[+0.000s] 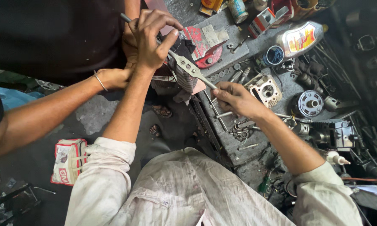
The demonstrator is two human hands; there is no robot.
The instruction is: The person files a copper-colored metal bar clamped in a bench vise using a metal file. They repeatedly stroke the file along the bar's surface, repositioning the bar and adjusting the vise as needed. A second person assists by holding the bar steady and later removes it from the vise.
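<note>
The flat wrench point(191, 69) is bare grey metal, dull and scuffed. The bench point(255, 146) looks rough, matt and grimy — its cylinder head point(266, 90) pale cast metal. The oil bottle point(301, 38) is glossy plastic; the shirt sleeve point(107, 167) — stained, creased cloth.

head cam | one view only, worn on the person's head | looks steeply down past the pale shirt point(184, 188) onto the hands | close range, forearms fill the centre | cluttered desk point(255, 155) runs up the right, floor point(92, 117) falls away left
</note>
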